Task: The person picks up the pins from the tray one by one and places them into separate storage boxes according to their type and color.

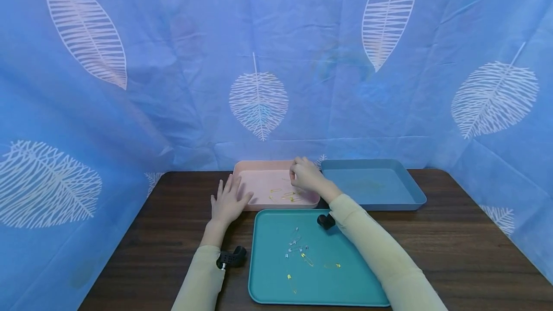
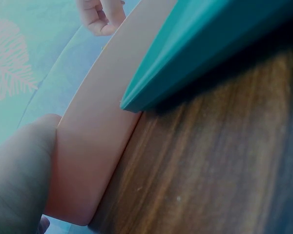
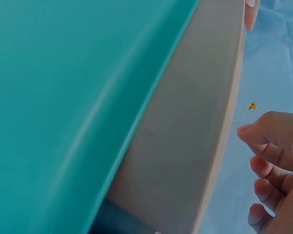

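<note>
Over the pink tray (image 1: 259,181), my right hand (image 1: 306,174) pinches a gold safety pin (image 3: 252,105) between thumb and forefinger, its head pointing up in the right wrist view. Several gold safety pins (image 1: 288,195) lie inside the pink tray below. My left hand (image 1: 228,204) rests with spread fingers at the pink tray's left front corner, its thumb against the rim in the left wrist view. On the teal tray (image 1: 276,296) in front, silver safety pins (image 1: 295,242) are clustered, with a few gold safety pins (image 1: 307,259) around them.
A blue tray (image 1: 367,181) stands right of the pink one at the back of the dark wooden table (image 1: 173,234). Behind the table hangs a blue cloth (image 1: 194,85) with white leaf prints. My right forearm crosses over the teal tray's right side.
</note>
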### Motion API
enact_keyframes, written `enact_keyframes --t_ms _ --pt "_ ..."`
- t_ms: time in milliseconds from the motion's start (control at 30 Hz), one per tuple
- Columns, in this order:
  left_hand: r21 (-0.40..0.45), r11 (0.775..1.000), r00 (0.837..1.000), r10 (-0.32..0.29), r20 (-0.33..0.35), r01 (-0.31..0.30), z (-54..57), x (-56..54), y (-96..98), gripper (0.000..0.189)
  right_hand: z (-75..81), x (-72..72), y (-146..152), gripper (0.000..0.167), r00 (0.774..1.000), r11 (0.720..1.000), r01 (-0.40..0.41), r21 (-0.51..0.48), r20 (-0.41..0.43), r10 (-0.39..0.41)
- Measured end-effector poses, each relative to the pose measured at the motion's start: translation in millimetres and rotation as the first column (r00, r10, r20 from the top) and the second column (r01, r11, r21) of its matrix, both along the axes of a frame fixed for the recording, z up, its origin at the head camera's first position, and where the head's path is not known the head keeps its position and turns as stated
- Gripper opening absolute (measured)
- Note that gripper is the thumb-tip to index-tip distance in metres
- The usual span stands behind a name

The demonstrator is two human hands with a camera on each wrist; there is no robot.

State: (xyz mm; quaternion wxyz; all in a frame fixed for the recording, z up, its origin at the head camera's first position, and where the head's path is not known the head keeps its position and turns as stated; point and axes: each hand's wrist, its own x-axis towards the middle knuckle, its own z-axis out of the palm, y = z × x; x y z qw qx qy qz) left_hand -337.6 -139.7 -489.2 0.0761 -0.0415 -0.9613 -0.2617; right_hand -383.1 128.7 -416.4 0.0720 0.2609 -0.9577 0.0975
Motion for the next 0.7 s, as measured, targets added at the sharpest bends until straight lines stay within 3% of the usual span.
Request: enact_keyframes --t_ms 700 --pt "0.006 1.0 1.0 0.002 -0.011 -0.002 1.4 -0.1 0.7 0.077 -2.9 -9.7 -7.8 0.017 0.999 0.999 0.036 -0.008 -0.002 -0.036"
